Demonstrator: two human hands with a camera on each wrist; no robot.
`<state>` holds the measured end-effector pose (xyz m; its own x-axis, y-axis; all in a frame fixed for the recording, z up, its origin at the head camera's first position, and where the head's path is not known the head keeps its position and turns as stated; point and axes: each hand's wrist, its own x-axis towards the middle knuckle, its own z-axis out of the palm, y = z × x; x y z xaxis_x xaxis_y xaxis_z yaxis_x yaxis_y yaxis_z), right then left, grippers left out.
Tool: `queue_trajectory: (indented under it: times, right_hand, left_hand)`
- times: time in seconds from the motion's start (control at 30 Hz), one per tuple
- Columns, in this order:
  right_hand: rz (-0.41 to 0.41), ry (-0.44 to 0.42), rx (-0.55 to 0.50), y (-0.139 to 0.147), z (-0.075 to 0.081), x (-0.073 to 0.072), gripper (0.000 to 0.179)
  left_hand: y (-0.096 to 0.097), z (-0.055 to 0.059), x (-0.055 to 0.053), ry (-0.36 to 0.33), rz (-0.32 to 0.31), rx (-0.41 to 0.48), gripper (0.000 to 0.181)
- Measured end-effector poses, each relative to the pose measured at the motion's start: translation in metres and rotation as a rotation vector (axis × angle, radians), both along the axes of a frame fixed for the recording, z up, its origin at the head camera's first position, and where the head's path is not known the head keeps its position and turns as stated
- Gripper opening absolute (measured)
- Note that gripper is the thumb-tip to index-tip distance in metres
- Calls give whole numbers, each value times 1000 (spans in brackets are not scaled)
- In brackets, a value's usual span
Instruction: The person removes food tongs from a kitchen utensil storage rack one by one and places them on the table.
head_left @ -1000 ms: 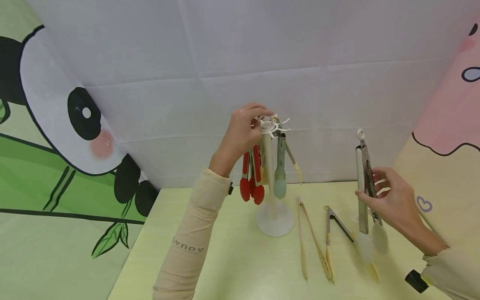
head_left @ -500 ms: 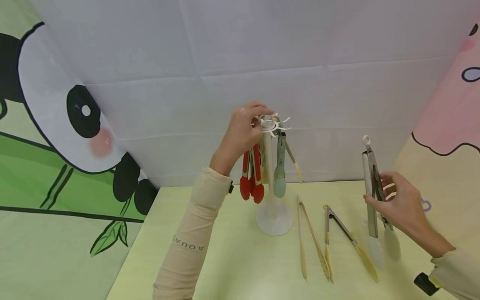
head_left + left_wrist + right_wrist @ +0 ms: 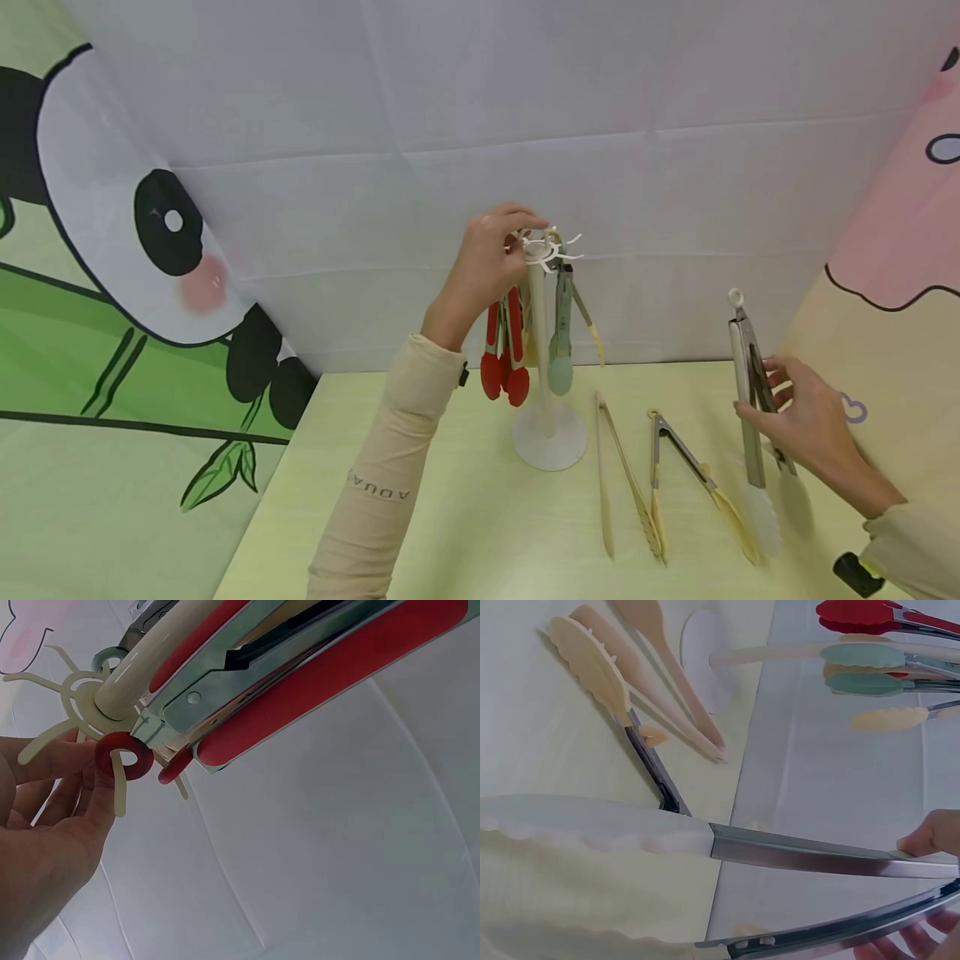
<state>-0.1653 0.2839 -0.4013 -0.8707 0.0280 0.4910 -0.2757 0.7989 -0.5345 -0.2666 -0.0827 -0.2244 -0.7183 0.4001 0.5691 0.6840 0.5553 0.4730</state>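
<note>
My left hand [image 3: 483,262] grips the top of a white hanging rack [image 3: 543,358], thumb and fingers around its hooked head. Right by the fingertips in the left wrist view, a red ring [image 3: 106,757] hangs over a hook; it belongs to red tongs [image 3: 516,383]. Mint-green tongs [image 3: 562,367] and a yellow-tipped pair [image 3: 597,342] also hang there. At the right, my right hand [image 3: 806,425] holds steel tongs [image 3: 744,367] with whitish scalloped tips [image 3: 592,825], thumb on one arm and fingers on the other. These tongs are spread, tips down, ring end up.
On the pale yellow table [image 3: 315,500], between rack and right hand, lie light wooden-looking tongs [image 3: 607,500] and spread steel tongs with yellow tips [image 3: 731,521]. A white cloth backdrop [image 3: 375,250] rises behind the table. The rack stands on a round white base [image 3: 550,442].
My right hand has moved right and a little downward in the head view, carrying the white-tipped tongs along. The left hand has stayed on the rack's top.
</note>
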Motion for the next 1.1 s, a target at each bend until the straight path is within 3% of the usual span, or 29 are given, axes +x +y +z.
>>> queue_trajectory:
  times: [0.27,0.67,1.1]
  right_hand:
    - [-12,-82,22,10,-14,-1,55]
    - [-31,-135,89,15,-39,-1,57]
    - [-21,-295,131,20,-63,0,61]
  left_hand:
    - [1,0,0,5,2,2,43]
    - [1,0,1,11,-4,11,43]
    - [2,1,4,4,1,16,43]
